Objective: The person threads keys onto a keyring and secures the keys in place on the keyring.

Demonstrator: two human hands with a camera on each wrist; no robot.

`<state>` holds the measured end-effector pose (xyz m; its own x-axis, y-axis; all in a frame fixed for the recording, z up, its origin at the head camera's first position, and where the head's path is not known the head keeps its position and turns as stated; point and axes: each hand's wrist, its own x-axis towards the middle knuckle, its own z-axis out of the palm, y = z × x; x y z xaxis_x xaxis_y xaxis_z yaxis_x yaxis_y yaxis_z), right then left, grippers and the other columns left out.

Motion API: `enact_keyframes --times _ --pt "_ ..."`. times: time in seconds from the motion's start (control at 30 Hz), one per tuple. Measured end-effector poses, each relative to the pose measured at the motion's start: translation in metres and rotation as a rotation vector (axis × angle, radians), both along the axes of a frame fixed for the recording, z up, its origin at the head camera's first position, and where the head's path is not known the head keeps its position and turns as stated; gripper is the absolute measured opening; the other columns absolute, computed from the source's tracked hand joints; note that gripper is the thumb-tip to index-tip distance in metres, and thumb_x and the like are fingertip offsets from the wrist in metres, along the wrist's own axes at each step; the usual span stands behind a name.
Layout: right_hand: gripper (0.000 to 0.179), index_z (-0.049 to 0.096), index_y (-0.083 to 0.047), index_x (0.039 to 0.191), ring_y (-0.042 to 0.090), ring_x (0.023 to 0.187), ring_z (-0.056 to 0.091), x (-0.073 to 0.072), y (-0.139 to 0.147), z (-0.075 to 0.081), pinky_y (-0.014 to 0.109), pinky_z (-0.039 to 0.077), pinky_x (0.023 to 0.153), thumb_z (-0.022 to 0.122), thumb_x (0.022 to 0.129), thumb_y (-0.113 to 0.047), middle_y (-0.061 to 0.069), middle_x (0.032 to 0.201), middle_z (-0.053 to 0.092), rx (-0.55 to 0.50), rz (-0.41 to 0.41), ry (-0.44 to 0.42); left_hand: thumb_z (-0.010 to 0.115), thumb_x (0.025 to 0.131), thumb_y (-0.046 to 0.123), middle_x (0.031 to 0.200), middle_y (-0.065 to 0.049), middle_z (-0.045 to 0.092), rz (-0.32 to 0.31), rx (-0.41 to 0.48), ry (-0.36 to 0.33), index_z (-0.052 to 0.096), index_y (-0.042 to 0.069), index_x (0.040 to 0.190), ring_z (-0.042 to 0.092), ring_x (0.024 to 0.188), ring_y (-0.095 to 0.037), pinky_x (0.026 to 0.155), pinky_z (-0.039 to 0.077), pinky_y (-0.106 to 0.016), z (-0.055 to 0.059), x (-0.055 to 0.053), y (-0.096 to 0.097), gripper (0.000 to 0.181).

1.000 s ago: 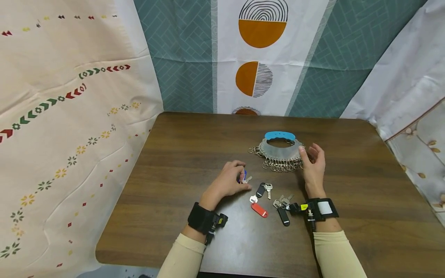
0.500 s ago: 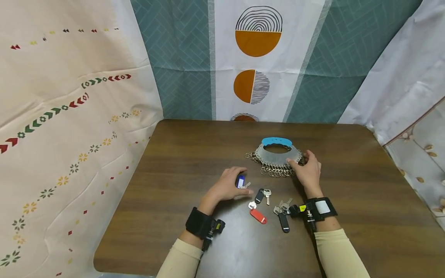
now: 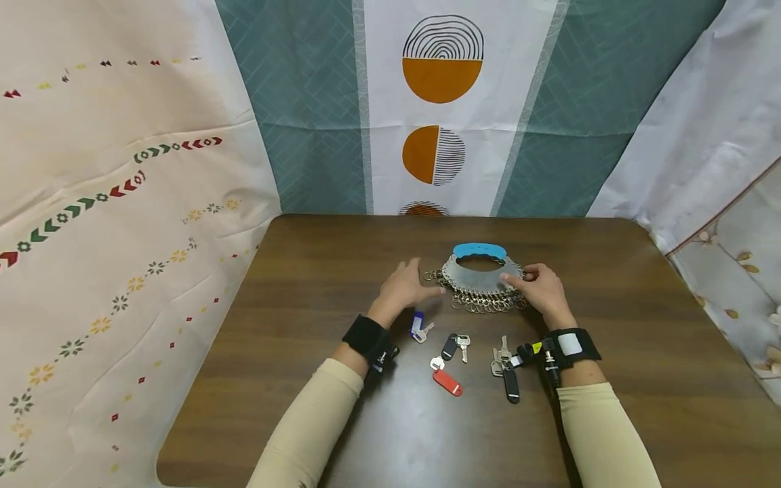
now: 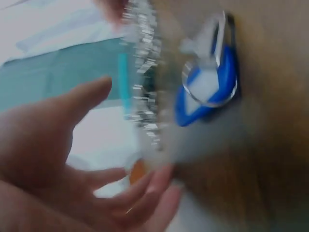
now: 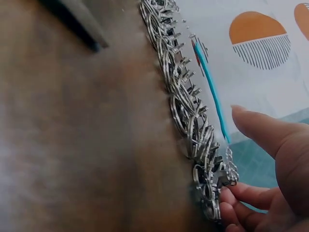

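Observation:
A crescent-shaped metal key holder [image 3: 478, 276] with a blue strip [image 3: 480, 250] and many hanging rings [image 3: 485, 303] lies toward the back of the table. At its right end my right hand [image 3: 545, 293] grips the edge, thumb over the plate and fingers at the rim; the right wrist view shows the fingertips [image 5: 229, 195] against the rings. By the left end my left hand [image 3: 404, 291] is spread, thumb and fingers apart, holding nothing. Just below it lies a key with a blue tag [image 3: 417, 322], also close in the blurred left wrist view, its blue tag [image 4: 227, 72] beside a split ring.
Nearer on the wooden table [image 3: 274, 379] lie a red tag [image 3: 447, 383] with its key, a black tag [image 3: 449, 347] with a key, and another black tag [image 3: 511, 386] with several keys near my right wrist. Curtains hang behind the table.
My left hand has let go of the blue-tagged key and moved up beside the holder's left end. My right hand has closed on its right end. The right black-tagged keys have shifted slightly right.

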<state>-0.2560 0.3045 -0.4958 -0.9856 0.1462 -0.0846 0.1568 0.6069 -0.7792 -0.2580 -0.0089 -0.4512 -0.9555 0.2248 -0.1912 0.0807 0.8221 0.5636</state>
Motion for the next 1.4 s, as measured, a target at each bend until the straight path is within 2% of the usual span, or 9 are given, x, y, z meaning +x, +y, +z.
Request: enact_keyframes --times 0.13,0.23,0.33,0.5,0.6,0.8,0.93,1.1,1.4 --pt "0.09 0.043 0.009 0.146 0.035 0.107 0.049 -0.008 -0.006 0.006 0.048 0.045 0.091 0.071 0.097 -0.061 0.021 0.123 0.05 0.034 0.07 -0.054 0.081 0.091 0.053 0.161 -0.021 0.042 0.041 0.078 0.0 0.039 0.011 0.162 0.039 0.149 -0.042 0.115 0.041 -0.056 -0.006 -0.028 0.006 0.093" --pt "0.084 0.045 0.008 0.141 0.033 0.101 0.049 -0.01 -0.007 0.009 0.045 0.044 0.086 0.072 0.097 -0.058 0.019 0.116 0.05 0.061 0.096 -0.077 0.081 0.094 0.047 0.157 -0.021 0.048 0.009 0.223 -0.111 0.044 0.004 0.157 0.045 0.145 -0.04 0.114 0.043 -0.052 -0.006 -0.043 0.011 0.085" --pt "0.075 0.049 0.008 0.133 0.032 0.095 0.05 -0.011 -0.008 0.011 0.042 0.044 0.081 0.075 0.096 -0.052 0.017 0.108 0.051 0.101 0.097 -0.073 0.081 0.094 0.044 0.151 -0.02 0.054 -0.016 0.231 -0.177 0.051 -0.001 0.151 0.051 0.14 -0.039 0.115 0.043 -0.05 -0.003 -0.051 0.02 0.079" --pt "0.061 0.055 0.004 0.115 0.031 0.093 0.05 -0.012 -0.008 0.014 0.038 0.042 0.075 0.079 0.094 -0.048 0.014 0.101 0.053 0.161 0.08 -0.036 0.083 0.09 0.051 0.145 -0.013 0.059 -0.015 -0.065 -0.1 0.061 0.006 0.142 0.049 0.135 -0.04 0.112 0.039 -0.053 0.004 -0.049 0.041 0.072" --pt "0.057 0.055 0.002 0.108 0.031 0.092 0.05 -0.013 -0.006 0.016 0.037 0.041 0.072 0.079 0.094 -0.048 0.014 0.098 0.053 0.171 0.087 -0.02 0.084 0.09 0.051 0.149 -0.011 0.056 0.013 -0.141 -0.082 0.058 0.013 0.145 0.046 0.136 -0.039 0.111 0.038 -0.054 0.007 -0.046 0.049 0.072" --pt "0.055 0.055 0.002 0.113 0.033 0.096 0.049 -0.006 -0.005 0.018 0.04 0.041 0.074 0.078 0.096 -0.046 0.016 0.104 0.053 0.133 0.111 -0.035 0.084 0.094 0.037 0.145 -0.01 0.06 -0.017 -0.016 -0.091 0.052 0.011 0.143 0.051 0.136 -0.036 0.114 0.04 -0.051 0.004 -0.051 0.049 0.064" --pt "0.053 0.049 0.0 0.115 0.032 0.095 0.049 0.002 -0.014 0.015 0.039 0.04 0.075 0.075 0.099 -0.042 0.016 0.107 0.05 0.061 0.115 -0.036 0.082 0.096 0.027 0.132 -0.015 0.062 -0.081 0.066 -0.088 0.046 0.008 0.14 0.061 0.112 -0.03 0.098 0.051 -0.042 0.004 -0.05 0.045 0.06" --pt "0.056 0.042 0.002 0.117 0.033 0.097 0.048 0.006 -0.02 0.009 0.041 0.041 0.078 0.075 0.1 -0.04 0.018 0.108 0.047 -0.001 0.127 -0.023 0.08 0.097 0.022 0.122 -0.016 0.058 -0.127 0.174 -0.098 0.043 0.006 0.133 0.053 0.098 -0.026 0.085 0.046 -0.036 -0.004 -0.054 0.038 0.054" --pt "0.078 0.028 -0.001 0.161 0.049 0.134 0.053 -0.001 -0.034 0.014 0.063 0.046 0.105 0.073 0.103 -0.026 0.031 0.157 0.041 -0.033 0.283 0.079 0.071 0.105 0.02 0.149 -0.02 0.053 -0.187 0.204 0.049 0.044 0.005 0.148 0.061 0.12 -0.034 0.098 0.051 -0.043 -0.001 -0.058 0.022 0.053"
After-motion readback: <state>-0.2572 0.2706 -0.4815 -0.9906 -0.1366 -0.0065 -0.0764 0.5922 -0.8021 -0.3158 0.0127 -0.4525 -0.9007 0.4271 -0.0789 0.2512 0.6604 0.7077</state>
